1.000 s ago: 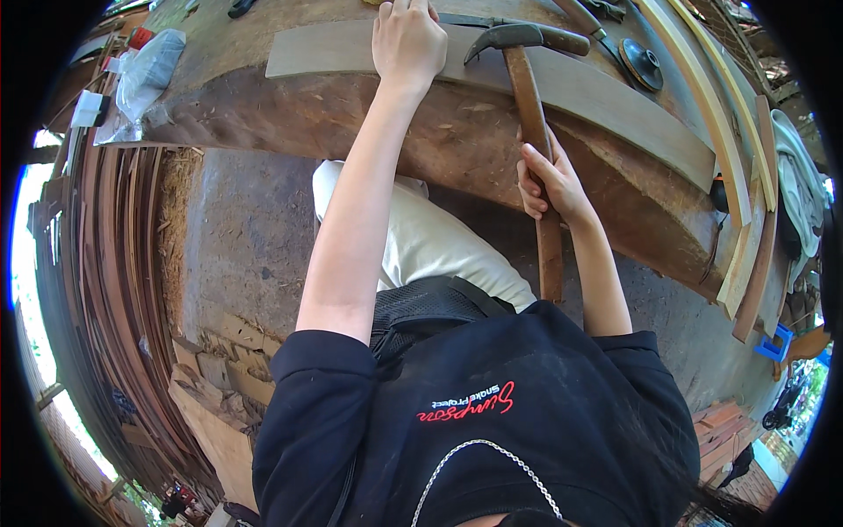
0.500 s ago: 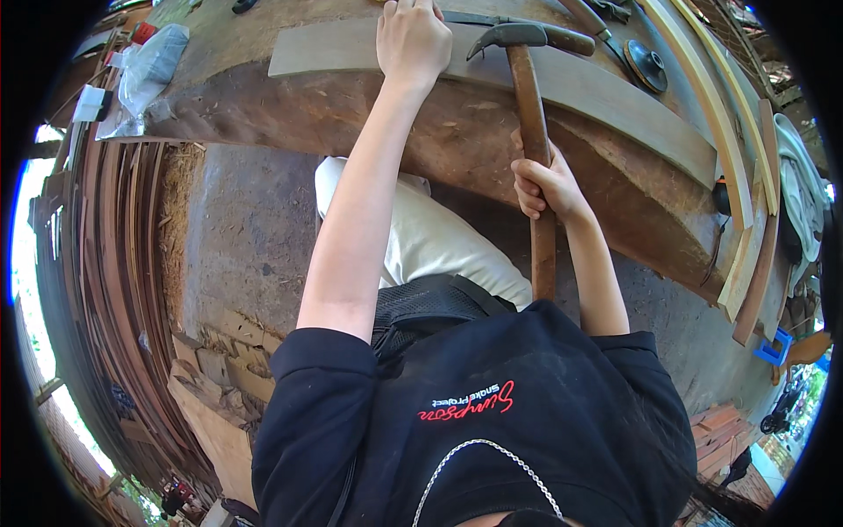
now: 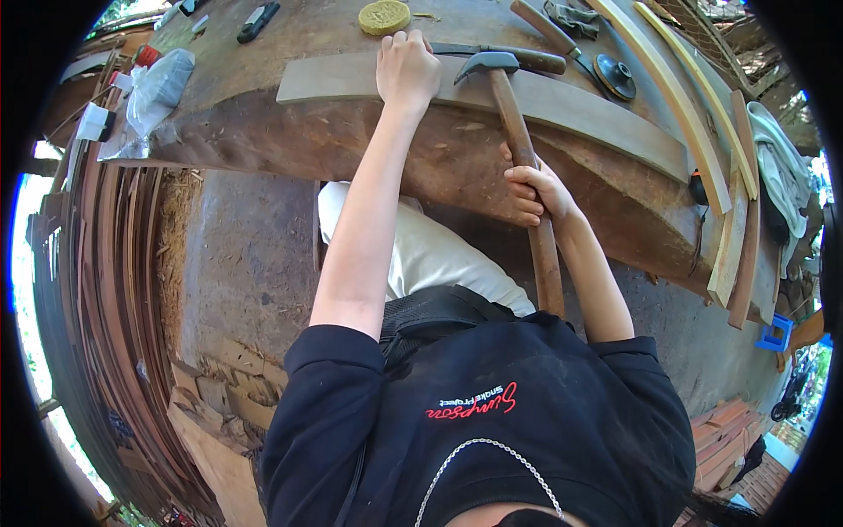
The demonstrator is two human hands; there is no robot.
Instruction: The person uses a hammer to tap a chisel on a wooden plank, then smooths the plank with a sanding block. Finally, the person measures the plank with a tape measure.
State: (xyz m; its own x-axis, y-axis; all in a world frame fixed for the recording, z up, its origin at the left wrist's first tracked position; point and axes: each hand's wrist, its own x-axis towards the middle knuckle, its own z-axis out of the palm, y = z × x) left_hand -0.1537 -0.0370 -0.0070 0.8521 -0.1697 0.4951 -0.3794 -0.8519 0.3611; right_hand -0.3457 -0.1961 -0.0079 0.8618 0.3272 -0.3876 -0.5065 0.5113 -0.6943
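My right hand [image 3: 537,193] is wrapped round the wooden handle of a claw hammer [image 3: 518,123]. The dark hammer head lies over the long flat board [image 3: 606,119], a short way right of my left hand [image 3: 408,72]. That left hand is closed in a fist at the board, knuckles up; its fingertips and anything in them are hidden. Just beyond the hammer head lies a tool with a dark narrow blade and a wooden handle [image 3: 540,61]. A round yellow pad [image 3: 384,17] sits beyond my left fist.
The thick wooden bench [image 3: 263,123] has a rough front edge. At its left lies a clear plastic bag [image 3: 160,92]; at its right, a tool with a black disc [image 3: 614,77] and pale wood strips [image 3: 676,105]. Stacked planks [image 3: 110,307] stand at left, a blue stool [image 3: 774,334] at right.
The view has shifted, showing more of the bench's far side and the yellow pad. The hammer head has moved left, closer to my left fist. Both hands keep their closed grip.
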